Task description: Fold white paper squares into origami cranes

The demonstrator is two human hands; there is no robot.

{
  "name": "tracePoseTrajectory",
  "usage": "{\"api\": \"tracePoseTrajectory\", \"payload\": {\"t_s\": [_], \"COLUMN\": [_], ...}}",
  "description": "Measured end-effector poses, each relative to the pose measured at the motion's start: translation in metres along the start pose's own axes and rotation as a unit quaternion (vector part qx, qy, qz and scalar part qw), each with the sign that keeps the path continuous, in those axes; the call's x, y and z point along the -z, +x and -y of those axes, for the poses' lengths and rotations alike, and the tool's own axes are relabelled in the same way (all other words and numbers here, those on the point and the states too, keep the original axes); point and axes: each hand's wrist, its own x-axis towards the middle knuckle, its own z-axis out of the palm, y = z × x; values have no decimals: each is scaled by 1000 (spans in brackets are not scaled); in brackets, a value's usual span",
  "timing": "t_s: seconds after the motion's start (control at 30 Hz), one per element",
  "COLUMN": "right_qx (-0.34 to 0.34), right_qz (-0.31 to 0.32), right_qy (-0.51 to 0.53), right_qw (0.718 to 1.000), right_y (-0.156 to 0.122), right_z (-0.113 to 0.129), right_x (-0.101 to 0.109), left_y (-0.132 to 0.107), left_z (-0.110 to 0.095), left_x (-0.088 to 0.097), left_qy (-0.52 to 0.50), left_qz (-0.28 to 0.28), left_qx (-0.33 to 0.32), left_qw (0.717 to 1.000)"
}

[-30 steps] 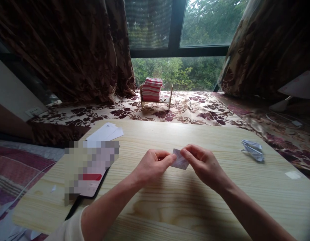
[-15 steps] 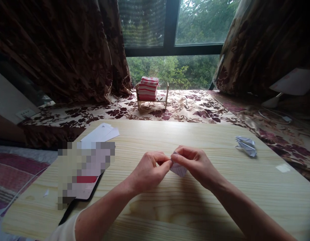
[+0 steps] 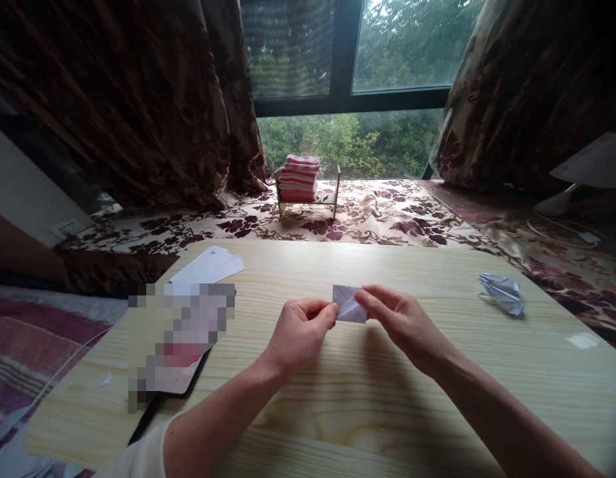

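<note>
Above the middle of the wooden table [image 3: 308, 411], a small, roughly square piece of folded paper [image 3: 350, 307] is held up between my two hands. My left hand [image 3: 304, 332] pinches its left edge between thumb and fingers. On the other side, my right hand [image 3: 390, 315] grips the right edge, its thumb lying over the face of the paper. Slanting crease lines cross the sheet. The fingertips behind it are hidden. At the table's right lie folded paper pieces [image 3: 502, 294], apart from both hands.
White paper sheets [image 3: 203, 269] lie at the table's back left, beside a partly blurred phone-like object [image 3: 181, 378] with a dark edge. A white patch [image 3: 583, 340] is near the right edge. Beyond the table, a small wooden rack [image 3: 336, 192] holds striped folded cloths [image 3: 299, 178].
The paper has been turned and raised, so its square face now shows between my hands. My hands have moved slightly apart. The whole view has shifted a little.
</note>
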Motion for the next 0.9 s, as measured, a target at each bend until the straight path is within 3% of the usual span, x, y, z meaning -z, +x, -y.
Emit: {"api": "tracePoseTrajectory", "payload": {"t_s": [0.13,0.27,0.37,0.57,0.73,0.9], "right_qx": [11,11,4,2,25,20], "right_qz": [4,46,37,50,60,23], "right_qy": [-14,-25,-3,0,-11,4], "right_qw": [1000,999,999,999,998,1000], "right_y": [-4,-4,-5,-7,-8,-7], "right_z": [3,6,8,7,5,4], "right_x": [-5,-2,-4,-7,-8,-13], "left_y": [0,2,2,-1,-2,-3], "left_z": [-1,3,4,1,1,-1], "left_x": [0,2,2,4,5,5], "left_qy": [-19,-35,-38,-47,-18,17], "left_qz": [53,44,51,135,151,153], "left_qx": [18,9,24,52,25,0], "left_qw": [998,998,998,988,988,988]}}
